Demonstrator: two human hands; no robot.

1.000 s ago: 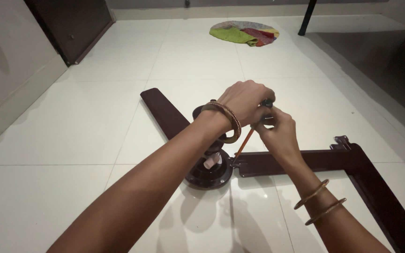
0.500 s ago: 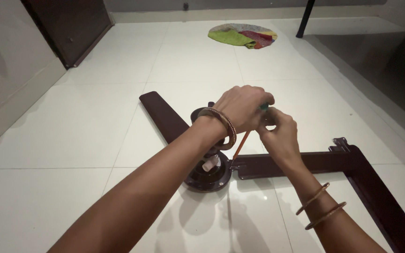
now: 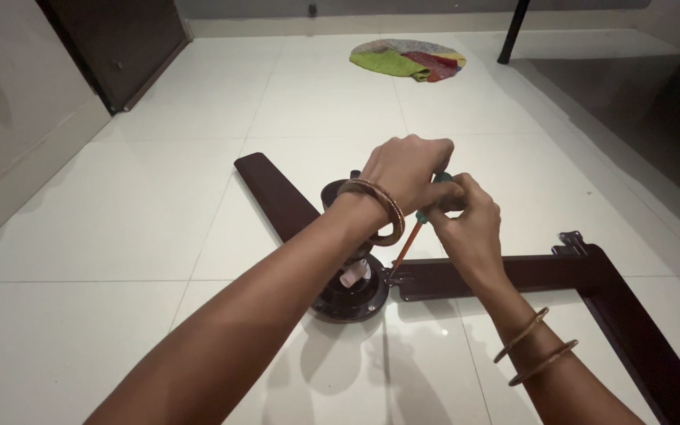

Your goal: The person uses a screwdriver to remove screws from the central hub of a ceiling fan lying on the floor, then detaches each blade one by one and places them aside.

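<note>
While both our hands sit stacked over the same tool, we read this as a two-handed hold on the screwdriver point(image 3: 412, 234): left hand point(image 3: 407, 171) curled over the top of the teal handle, grip fully closed on it, likely to bear down; right hand point(image 3: 466, 216) just below and beside, fingers pinched shut round the handle's lower end, likely to steady or turn it. The orange shaft slants down and left, tip at the joint where a blade bracket meets the fan motor point(image 3: 352, 291); we can't tell if the tip is seated in a screw, too small. The motor lies flat on the tiled floor point(image 3: 120, 236), hub up, which keeps the joint facing us and reachable. Counts: one screwdriver, one motor, three dark brown blades in view. One blade point(image 3: 273, 193) runs up-left from the hub, one blade point(image 3: 497, 271) runs right from the hub under our right forearm, and a third blade point(image 3: 639, 338) lies at an angle at the far right, its end touching or overlapping the second; attachment unclear. Bangles: one cluster on the left wrist point(image 3: 379, 211), two on the right forearm point(image 3: 533, 346). One round multicoloured cloth mat point(image 3: 407, 59) lies well apart near the far wall, one dark pole leg point(image 3: 511, 31) just beyond it, one dark cabinet point(image 3: 120, 47) at upper left.
</note>
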